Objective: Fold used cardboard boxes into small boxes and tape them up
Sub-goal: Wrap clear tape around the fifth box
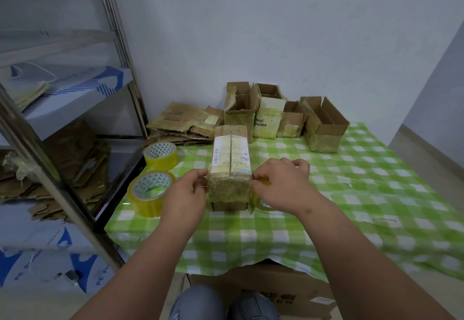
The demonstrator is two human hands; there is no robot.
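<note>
Small cardboard box [230,169] is sitting at centre of the green checked tablecloth [351,194], long axis running 12–6 o'clock, top flaps closed w/ a white shipping label over the seam. Near end face is showing yellowish tape, crinkled.

Left hand [184,194] is at the box's 9 o'clock, fingertips pinching the near-left top corner, where tape is lying. Right hand [281,184] is at the box's 3 o'clock, fingers curled, pinching at the near-right corner; a tape roll [261,202] is peeking out under its palm, touching the box's right side. Can't tell if the right hand is also gripping that roll.

Two more yellow tape rolls are lying at the table's left edge: one [149,194] at approx 9 o'clock of the box, just beside the left hand, another [160,155] at approx 10 o'clock, further back.

Pile of flattened cardboard [180,123] is resting at 11 o'clock by the wall. Row of open boxes is standing at 12–2 o'clock: tall brown one [239,116] right behind the task box, white printed one [267,118] next to it, a short one [291,122], then a wider one [324,126] tilting, flaps up.

Metal shelf rack [120,50] is standing at far left, holding flattened cardboard on its lower level. A large carton [263,292] is showing under the cloth at 6 o'clock, w/ the person's knees [223,304] below it.
</note>
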